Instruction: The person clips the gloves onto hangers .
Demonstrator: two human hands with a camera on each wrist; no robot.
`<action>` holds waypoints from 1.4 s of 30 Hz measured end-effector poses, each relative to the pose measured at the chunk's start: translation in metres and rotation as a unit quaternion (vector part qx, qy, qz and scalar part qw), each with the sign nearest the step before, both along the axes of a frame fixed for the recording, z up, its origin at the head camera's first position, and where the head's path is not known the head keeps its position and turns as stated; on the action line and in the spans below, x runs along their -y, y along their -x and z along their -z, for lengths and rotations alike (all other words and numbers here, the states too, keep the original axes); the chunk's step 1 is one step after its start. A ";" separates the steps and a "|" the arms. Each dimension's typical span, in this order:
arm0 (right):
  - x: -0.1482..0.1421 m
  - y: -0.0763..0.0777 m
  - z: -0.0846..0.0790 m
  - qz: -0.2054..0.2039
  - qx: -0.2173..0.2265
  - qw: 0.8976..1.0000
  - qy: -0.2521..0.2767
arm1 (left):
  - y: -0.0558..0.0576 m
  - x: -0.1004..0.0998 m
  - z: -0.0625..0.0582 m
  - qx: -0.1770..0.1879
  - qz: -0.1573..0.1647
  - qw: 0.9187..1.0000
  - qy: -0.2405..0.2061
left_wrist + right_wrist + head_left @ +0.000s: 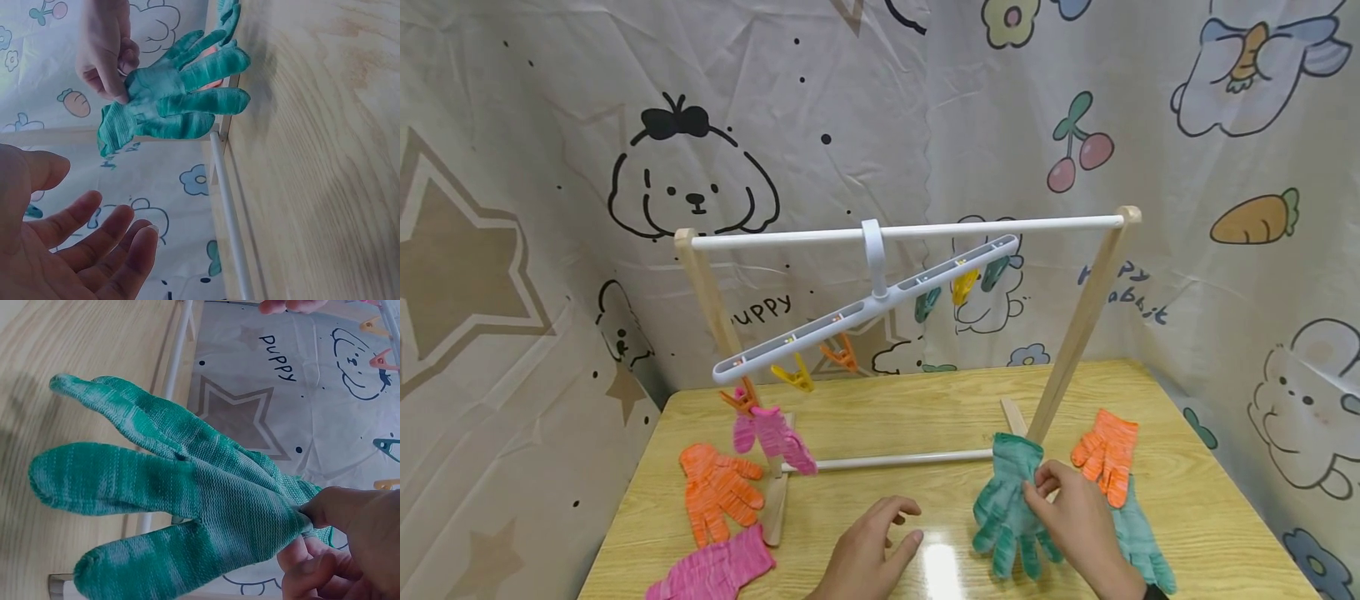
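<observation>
My right hand [1072,512] pinches a green knitted glove [1011,492] near its cuff, between thumb and fingers. In the right wrist view the glove [237,503] hangs with its fingers pointing down to the table. My left hand [874,546] is held over the table with relaxed, slightly bent fingers and nothing in it; the left wrist view shows the same hand [75,244] below the green glove [181,94]. Above both hands, a white clip hanger [872,308] hangs from the rack's bar. A pink glove [775,433] dangles from an orange clip [742,398] at its left end.
An orange glove [718,492] and a pink glove [715,571] lie at the left. On the right, another orange glove [1107,450] overlaps a second green glove [1142,537]. Yellow [965,287], orange and green clips hang along the hanger. A wooden post [1075,333] stands behind my right hand.
</observation>
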State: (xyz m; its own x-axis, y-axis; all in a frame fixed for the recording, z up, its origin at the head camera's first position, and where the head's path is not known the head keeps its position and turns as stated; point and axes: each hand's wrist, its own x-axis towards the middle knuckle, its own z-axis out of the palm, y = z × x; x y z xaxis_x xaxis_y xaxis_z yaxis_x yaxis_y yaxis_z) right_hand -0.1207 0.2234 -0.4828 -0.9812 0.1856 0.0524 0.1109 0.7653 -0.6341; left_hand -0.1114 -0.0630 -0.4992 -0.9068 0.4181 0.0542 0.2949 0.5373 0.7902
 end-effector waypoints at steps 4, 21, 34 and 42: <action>0.001 0.000 -0.004 -0.002 0.000 1.000 0.004 | 0.002 0.001 -0.004 -0.001 0.000 1.000 -0.003; 0.010 0.001 -0.018 -0.006 -0.019 1.000 -0.022 | 0.008 0.004 -0.018 -0.026 -0.022 0.999 0.005; 0.020 0.002 -0.023 -0.012 -0.046 0.998 -0.032 | 0.013 0.007 -0.031 -0.034 -0.042 0.999 0.002; 0.033 0.003 -0.024 -0.022 -0.081 0.996 -0.038 | 0.018 0.002 -0.040 -0.042 -0.051 0.998 -0.007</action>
